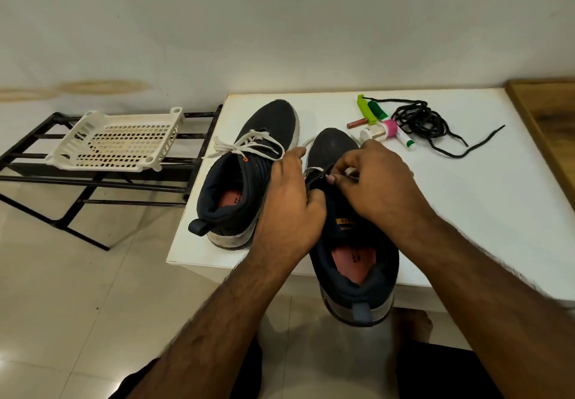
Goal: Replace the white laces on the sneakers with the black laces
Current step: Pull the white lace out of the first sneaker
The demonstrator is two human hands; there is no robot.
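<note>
While L hand grips sneaker, R fingers pinch white lace.

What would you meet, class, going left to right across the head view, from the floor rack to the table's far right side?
White plastic basket → sneaker still laced in white → sneaker being worked on → small tubes and bottles → black laces.

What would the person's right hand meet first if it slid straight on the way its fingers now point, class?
The right hand points left across the near sneaker, so it would probably meet the left hand first; the depth between them is unclear.
</note>
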